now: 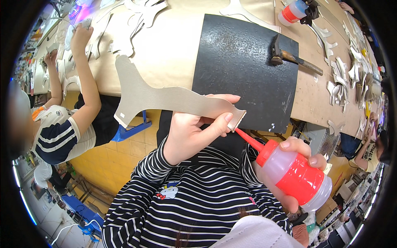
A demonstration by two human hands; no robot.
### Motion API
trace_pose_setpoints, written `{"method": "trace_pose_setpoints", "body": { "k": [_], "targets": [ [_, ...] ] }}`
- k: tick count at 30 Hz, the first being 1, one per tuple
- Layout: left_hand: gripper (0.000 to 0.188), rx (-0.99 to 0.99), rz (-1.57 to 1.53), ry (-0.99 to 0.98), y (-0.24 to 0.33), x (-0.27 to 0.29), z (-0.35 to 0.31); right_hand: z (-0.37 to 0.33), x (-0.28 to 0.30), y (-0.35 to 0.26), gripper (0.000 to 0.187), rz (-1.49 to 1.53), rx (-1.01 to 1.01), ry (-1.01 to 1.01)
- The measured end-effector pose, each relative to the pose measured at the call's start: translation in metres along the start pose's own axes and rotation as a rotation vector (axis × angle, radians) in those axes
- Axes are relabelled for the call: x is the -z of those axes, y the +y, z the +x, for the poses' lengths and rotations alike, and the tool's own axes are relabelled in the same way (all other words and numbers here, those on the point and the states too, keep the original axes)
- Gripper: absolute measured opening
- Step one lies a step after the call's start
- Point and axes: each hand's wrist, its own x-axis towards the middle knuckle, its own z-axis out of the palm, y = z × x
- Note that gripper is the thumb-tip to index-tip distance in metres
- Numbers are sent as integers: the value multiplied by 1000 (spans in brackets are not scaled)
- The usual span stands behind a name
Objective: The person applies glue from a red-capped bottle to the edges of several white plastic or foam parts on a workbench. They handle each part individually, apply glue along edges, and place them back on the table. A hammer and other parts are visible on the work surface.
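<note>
My left hand [196,128] pinches the narrow right end of a beige, curved, flat cut piece [153,97], which looks like a shoe-upper part. The wide forked end of the piece reaches out to the left. In my right hand [300,153] is a squeeze bottle [289,173] with a red cap and a red band, its fingers wrapped around the body. The bottle is tilted, and its long red nozzle [250,140] touches or nearly touches the end edge of the piece, just below my left thumb. Whether anything flows out cannot be seen.
A black board [244,70] lies on the table [165,53], with a hammer [289,56] across its right side. Another red-banded bottle [291,14] stands at the far right. Cut pieces [341,80] are scattered rightward. A co-worker [62,128] works at the left; a blue stool [132,127] stands near them.
</note>
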Motion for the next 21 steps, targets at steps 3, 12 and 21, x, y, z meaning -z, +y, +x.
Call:
{"method": "trace_pose_setpoints", "body": {
  "k": [3,12,21],
  "targets": [
    [20,-8,-3,2,0,0,0,0,4,0,92,-70,27,-47],
    [21,20,-20,-3,3,-2,-2,1,-1,3,91,-100,98,-17],
    [20,-9,-8,-1,2,-2,-1,1,0,-2,89,-166,105,-36]
  ]
}}
